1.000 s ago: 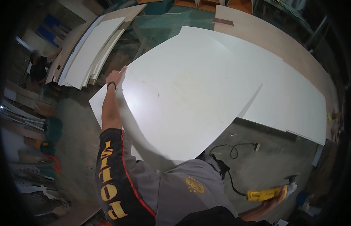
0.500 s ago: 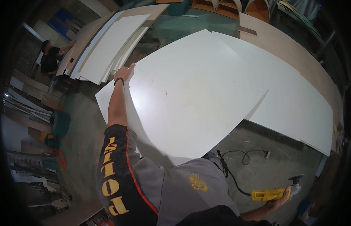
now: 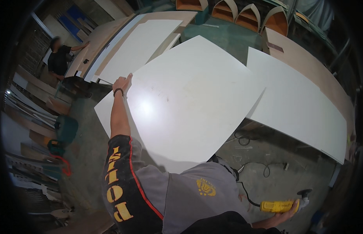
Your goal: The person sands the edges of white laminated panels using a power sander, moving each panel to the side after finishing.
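A large white panel (image 3: 197, 97) lies tilted across the middle, its near edge close to my waist. At its left edge my left hand (image 3: 122, 84) grips the rim, with the arm stretched out; the fingers under the edge are partly hidden. My right hand (image 3: 293, 211) is low at the right, wrapped round a yellow angle grinder (image 3: 276, 206) held out beside my body. The grinder's dark disc (image 3: 304, 192) faces up and away from the panel. A black cord (image 3: 249, 199) runs from its rear end toward my leg.
A second white panel (image 3: 298, 105) lies partly under the first at right, beside brown board (image 3: 310, 58). Stacked sheets (image 3: 140, 43) lie at far left, where a person (image 3: 58, 58) stands. A cable (image 3: 267, 169) coils on the floor. Arched wooden boxes (image 3: 249, 19) stand at the back.
The white panel in my left hand has shifted left, and a gap now shows between it and the second panel at the far side. The grinder stays in my right hand.
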Demonstrator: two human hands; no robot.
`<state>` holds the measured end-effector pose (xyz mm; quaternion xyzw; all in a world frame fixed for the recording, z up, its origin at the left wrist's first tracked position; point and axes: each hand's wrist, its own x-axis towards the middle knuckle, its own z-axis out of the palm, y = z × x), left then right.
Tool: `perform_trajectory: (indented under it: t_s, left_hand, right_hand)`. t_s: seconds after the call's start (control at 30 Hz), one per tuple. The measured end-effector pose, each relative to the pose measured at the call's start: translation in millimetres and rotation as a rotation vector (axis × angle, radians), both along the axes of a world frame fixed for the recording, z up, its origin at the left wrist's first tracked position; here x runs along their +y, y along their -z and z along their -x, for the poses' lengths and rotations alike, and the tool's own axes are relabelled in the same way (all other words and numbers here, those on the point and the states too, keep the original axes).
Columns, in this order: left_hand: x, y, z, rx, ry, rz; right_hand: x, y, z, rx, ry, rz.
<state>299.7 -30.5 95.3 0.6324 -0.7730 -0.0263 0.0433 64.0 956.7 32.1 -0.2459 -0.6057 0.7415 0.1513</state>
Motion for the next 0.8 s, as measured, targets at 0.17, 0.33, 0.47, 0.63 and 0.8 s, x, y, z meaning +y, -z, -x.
perform_trajectory:
  t_s: [0.17, 0.33, 0.47, 0.63, 0.8]
  left_hand:
    - [6, -4, -27, 0.012, -0.069, 0.038]
    - [0, -8, -41, 0.017, -0.135, 0.082]
    - [2, -10, -66, 0.021, -0.163, 0.097]
    - [17, 3, -78, 0.090, -0.204, 0.102]
    - [24, 12, -91, 0.161, -0.257, 0.142]
  right_hand:
    - [0, -1, 31, 0.043, 0.048, -0.032]
    - [-1, -2, 60, 0.077, 0.078, -0.060]
    - [-7, 2, 81, 0.077, 0.084, -0.080]
    - [-22, -4, 99, 0.093, 0.063, -0.097]
    - [-44, -3, 112, 0.103, 0.014, -0.079]
